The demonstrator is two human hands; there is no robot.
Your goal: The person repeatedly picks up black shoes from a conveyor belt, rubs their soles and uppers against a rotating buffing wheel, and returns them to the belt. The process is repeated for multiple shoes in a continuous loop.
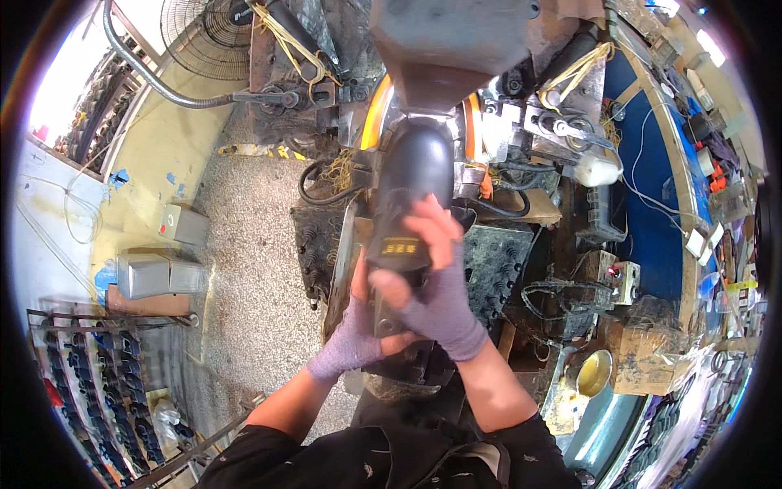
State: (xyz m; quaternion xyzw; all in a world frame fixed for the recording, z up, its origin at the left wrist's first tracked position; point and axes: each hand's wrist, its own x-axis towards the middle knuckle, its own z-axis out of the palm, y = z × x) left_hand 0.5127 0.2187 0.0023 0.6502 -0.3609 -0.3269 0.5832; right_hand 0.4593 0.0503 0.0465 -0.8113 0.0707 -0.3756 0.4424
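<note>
A black shoe upper on a last (415, 159) points toward the metal head of a machine (452, 49), its toe between two yellow-orange curved parts. My right hand (437, 281), in a fingerless purple glove, lies over the heel end, thumb and fingers apart and blurred by motion. My left hand (360, 318), gloved alike, is at the left side of the heel end, its fingers partly hidden behind the shoe. Yellow marks show on the shoe near my right fingers. Whether either hand grips the shoe is not clear.
Metal linkages flank the machine head, with a hose (165, 91) at the left. A studded dark plate (498, 263) lies right of the shoe. At the lower right are a cardboard box (650, 360) and a container of yellow substance (594, 373). Racks of dark items (104, 379) stand lower left.
</note>
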